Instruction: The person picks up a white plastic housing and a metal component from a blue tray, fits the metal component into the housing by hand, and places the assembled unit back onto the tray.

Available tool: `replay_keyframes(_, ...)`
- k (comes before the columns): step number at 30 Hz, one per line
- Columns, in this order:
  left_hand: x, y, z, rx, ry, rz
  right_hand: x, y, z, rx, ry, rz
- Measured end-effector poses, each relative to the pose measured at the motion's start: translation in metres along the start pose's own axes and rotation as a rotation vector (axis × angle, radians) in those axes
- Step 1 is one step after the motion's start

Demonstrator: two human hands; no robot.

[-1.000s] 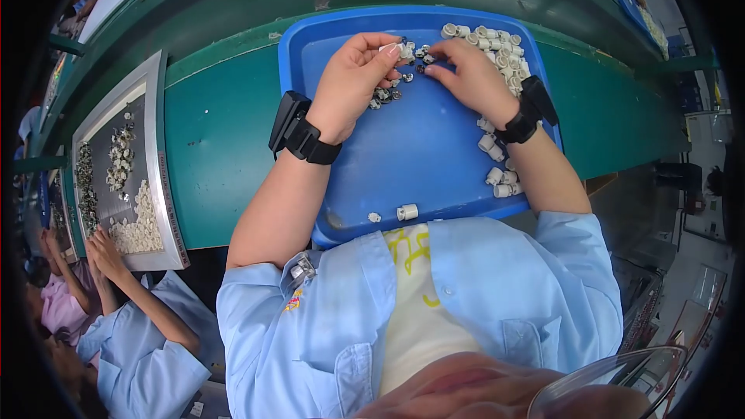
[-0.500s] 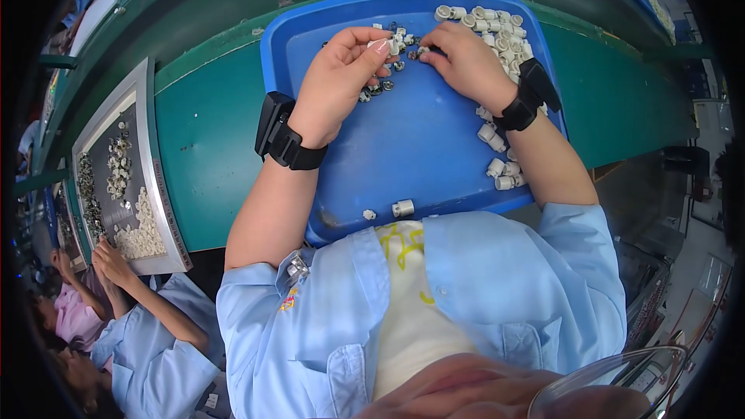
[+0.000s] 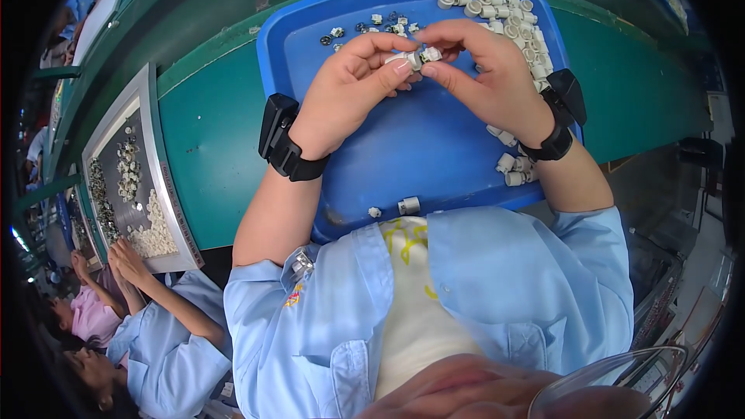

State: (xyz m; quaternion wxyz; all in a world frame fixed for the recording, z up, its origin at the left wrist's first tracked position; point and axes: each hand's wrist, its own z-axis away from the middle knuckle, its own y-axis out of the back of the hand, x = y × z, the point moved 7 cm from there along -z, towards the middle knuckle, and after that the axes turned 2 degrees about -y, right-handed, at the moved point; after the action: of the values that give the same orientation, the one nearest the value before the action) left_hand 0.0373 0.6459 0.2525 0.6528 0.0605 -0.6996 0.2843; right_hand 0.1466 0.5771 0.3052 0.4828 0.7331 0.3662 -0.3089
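Over the far part of a blue tray (image 3: 419, 155), my two hands meet fingertip to fingertip. My left hand (image 3: 345, 93) is closed in a pinch on a white plastic cap (image 3: 414, 64), mostly covered by the thumb and fingers. With thumb and forefinger, my right hand (image 3: 497, 70) grips a small white part with dark bits (image 3: 431, 55) at the cap's end. The two pieces touch or nearly touch; whether they are joined I cannot tell. Just beyond my left fingers lie several small black-and-white parts (image 3: 376, 20).
White cylindrical caps (image 3: 508, 14) crowd the tray's right side, and more (image 3: 514, 178) lie near my right wrist. One cap (image 3: 409, 206) and a small white piece (image 3: 375, 212) rest at the near edge. At left, a co-worker's hands (image 3: 128, 260) are over a metal-framed tray (image 3: 167, 178).
My right hand has lifted from the small parts and come toward me, bringing one part to the cap in my left hand. My left hand has turned slightly, showing less of its fingers.
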Motion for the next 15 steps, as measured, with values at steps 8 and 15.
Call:
replay_keyframes(8, -0.003, 0.002, 0.002, 0.017, 0.019, -0.052, -0.002, -0.001, 0.002, -0.058, 0.009, 0.149)
replay_keyframes(15, -0.004, -0.009, 0.006, -0.087, 0.044, -0.006, -0.017, -0.006, 0.005, -0.116, 0.266, 0.369)
